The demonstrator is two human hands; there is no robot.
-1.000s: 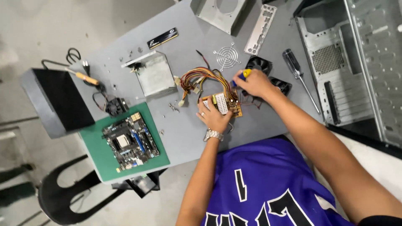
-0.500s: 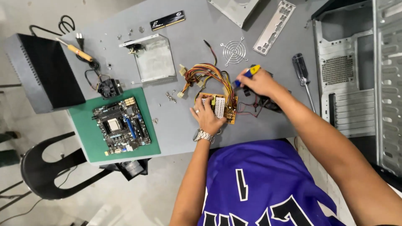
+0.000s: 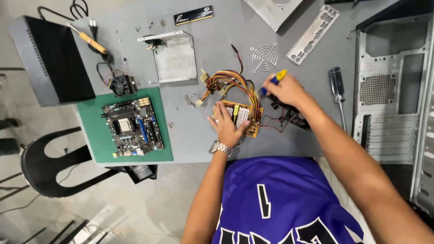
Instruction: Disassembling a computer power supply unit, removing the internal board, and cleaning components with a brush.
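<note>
The grey worktop carries everything, with an open metal computer case at its right end and, left of the circuit board, a motherboard on a green mat. Near the front edge lies the tan circuit board, its coloured wire bundle arching just behind it. The left hand presses flat on the circuit board, its grip spread wide, while the right hand, just right of the board, has its grip closed round a blue-and-yellow screwdriver.
</note>
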